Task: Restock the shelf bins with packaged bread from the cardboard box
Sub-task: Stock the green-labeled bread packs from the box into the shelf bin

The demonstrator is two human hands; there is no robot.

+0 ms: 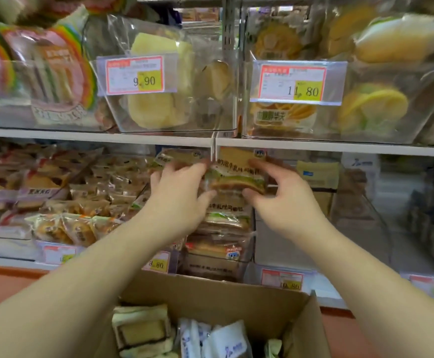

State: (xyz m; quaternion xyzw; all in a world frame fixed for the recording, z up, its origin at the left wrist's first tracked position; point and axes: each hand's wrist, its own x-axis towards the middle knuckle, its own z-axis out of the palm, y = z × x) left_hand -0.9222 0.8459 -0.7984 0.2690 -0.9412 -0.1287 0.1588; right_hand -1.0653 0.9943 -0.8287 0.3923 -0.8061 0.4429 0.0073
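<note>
NEAR: open brown cardboard box [236, 293] holds more wrapped bread | MID: left hand [177, 200] and right hand [285, 202], fingers curled, grasping layered sandwich-bread packet [236, 179] over the stacked clear shelf bin [218, 264] | RISK: slick wrapper may slip; tall stack may topple forward.

A shop. Above the hands, clear bins [174, 117] of wrapped bread carry price tags [135, 74]. More tags line the shelf edge [314, 148] below.
</note>
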